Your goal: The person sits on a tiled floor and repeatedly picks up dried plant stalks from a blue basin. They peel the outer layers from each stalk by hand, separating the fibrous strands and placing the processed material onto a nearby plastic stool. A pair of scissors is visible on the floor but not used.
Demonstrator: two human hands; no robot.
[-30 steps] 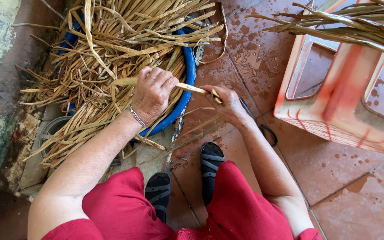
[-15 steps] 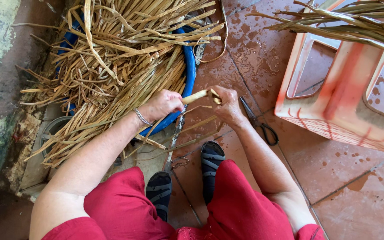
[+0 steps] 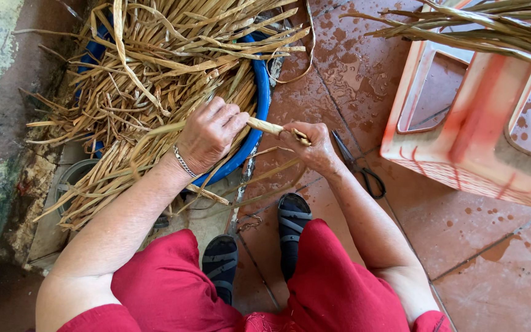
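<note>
Left hand: my left hand [image 3: 209, 134] curls its fingers around a pale dried leaf strip [image 3: 264, 126].
Right hand: my right hand [image 3: 312, 144] pinches the strip's other end.
Strip: stretched between both hands, over the rim of the blue basin [image 3: 262, 92].
Nearby: scissors [image 3: 357, 167] on wet tiles.
</note>
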